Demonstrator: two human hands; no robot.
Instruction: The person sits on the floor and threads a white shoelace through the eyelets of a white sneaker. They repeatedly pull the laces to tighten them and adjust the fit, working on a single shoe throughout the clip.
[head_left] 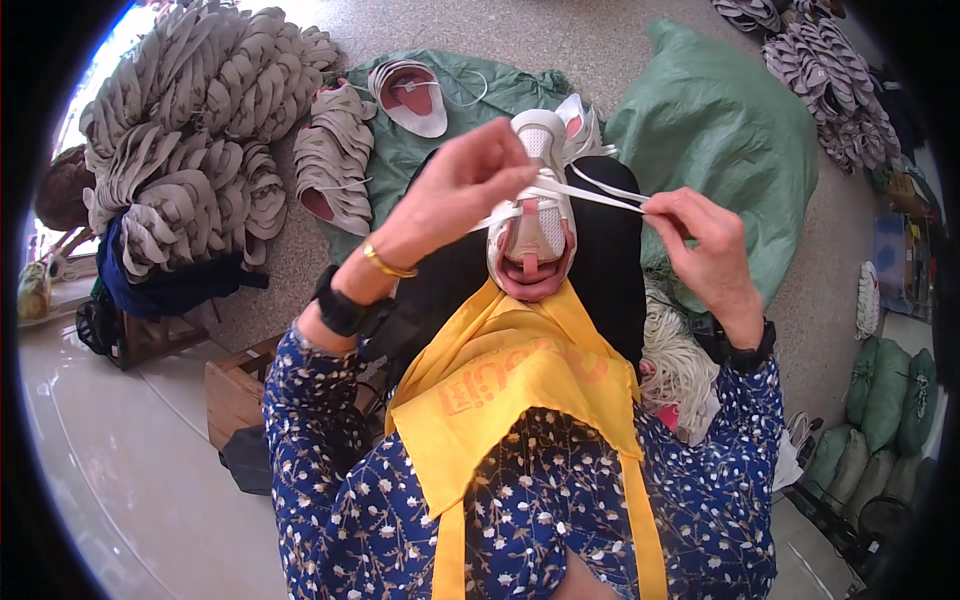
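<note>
A white-and-beige shoe upper (536, 235) with a pink lining rests on my lap, its toe pointing away from me. White shoelace (600, 193) crosses its front and stretches out to the right in two strands. My right hand (705, 240) pinches the ends of those strands between thumb and fingers, to the right of the upper. Over the upper's left side, my left hand (465, 185) is closed, its thumb and fingertips at the lace close to the eyelets. Slight blur softens its fingers. Another bit of lace shows below that hand.
A big heap of grey shoe uppers (200, 130) stands at the far left. Nested uppers (335, 155) and a single upper (410, 97) lie by a green sack (715, 150). A bundle of white laces (675, 355) is beside my right thigh. A wooden stool (238, 400) stands at left.
</note>
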